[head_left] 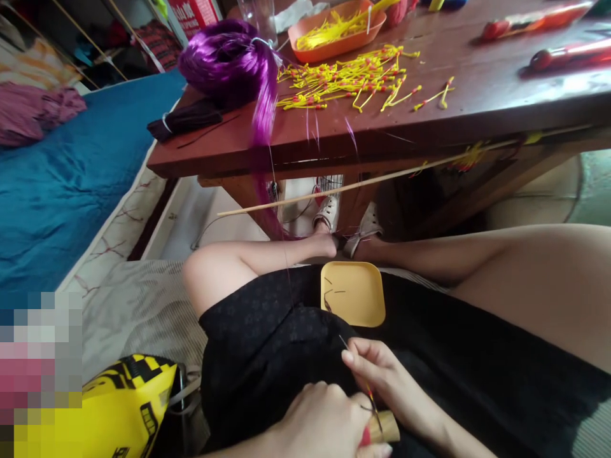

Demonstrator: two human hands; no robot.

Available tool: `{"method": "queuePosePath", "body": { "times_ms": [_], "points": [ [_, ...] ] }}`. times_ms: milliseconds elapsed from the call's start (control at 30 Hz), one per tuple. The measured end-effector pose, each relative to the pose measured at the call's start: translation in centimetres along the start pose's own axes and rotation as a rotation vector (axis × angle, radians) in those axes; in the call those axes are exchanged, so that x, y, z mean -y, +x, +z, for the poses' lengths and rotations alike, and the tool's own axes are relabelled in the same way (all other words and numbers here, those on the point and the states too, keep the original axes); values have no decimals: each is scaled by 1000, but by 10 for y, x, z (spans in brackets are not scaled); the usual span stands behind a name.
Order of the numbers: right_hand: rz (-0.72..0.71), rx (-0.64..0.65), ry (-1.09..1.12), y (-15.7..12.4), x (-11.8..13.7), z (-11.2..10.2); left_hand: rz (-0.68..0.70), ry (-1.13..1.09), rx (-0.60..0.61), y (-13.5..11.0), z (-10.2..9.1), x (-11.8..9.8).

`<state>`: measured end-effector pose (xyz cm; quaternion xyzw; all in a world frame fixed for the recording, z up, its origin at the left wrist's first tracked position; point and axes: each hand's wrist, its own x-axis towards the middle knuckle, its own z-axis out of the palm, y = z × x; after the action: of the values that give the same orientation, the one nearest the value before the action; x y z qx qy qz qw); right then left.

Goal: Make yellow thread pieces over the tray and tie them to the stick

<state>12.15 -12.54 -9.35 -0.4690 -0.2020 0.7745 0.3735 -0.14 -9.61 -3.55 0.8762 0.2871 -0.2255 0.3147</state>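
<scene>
My left hand point(322, 416) is closed around a small wooden-handled tool point(384, 429) with a red tip, low over my lap. My right hand point(377, 375) pinches a thin dark wire point(344, 343) that runs down to the tool. Both hands touch above my black skirt. A small yellow square tray point(356, 296) with a few dark wire bits rests on my lap just beyond the fingers.
A brown wooden table point(477, 108) stands ahead with a purple fibre bundle point(229, 60), scattered yellow stamens point(348, 79) and an orange tray point(341, 28). A thin stick point(382, 178) hangs under it. A blue mattress point(62, 184) lies left, a yellow bag point(114, 413) near my left hip.
</scene>
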Motion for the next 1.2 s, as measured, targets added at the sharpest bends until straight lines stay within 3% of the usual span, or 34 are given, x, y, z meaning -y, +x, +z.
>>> {"method": "queuePosePath", "body": {
  "times_ms": [367, 600, 700, 767, 833, 900, 967, 1033, 1100, 1200],
  "points": [
    [-12, -10, 74, 2, 2, -3, 23, -22, -80, 0, 2, 0],
    [-134, -35, 172, -3, 12, -6, -68, -377, -189, -1, -3, 14],
    [-202, -89, 153, -8, 15, -1, -12, -710, -301, -1, 2, 17],
    [-336, -203, -14, -12, 19, 2, -38, -1050, -379, 0, 6, 18],
    [-616, -311, -352, -15, 24, 3, -182, -1365, -419, 4, 9, 17],
    [-942, -311, -770, -16, 28, 4, -308, -1505, -392, 9, 10, 17],
    [-1158, -232, -1137, -16, 32, 5, -265, -1386, -331, 11, 6, 17],
    [-1198, -171, -1322, -15, 35, 6, -146, -1105, -264, 10, -2, 17],
    [-1107, -119, -1311, -16, 38, 6, -100, -836, -242, 6, -11, 16],
    [-866, -106, -1119, -22, 48, 4, -115, -652, -294, 0, -18, 12]
  ]
}}
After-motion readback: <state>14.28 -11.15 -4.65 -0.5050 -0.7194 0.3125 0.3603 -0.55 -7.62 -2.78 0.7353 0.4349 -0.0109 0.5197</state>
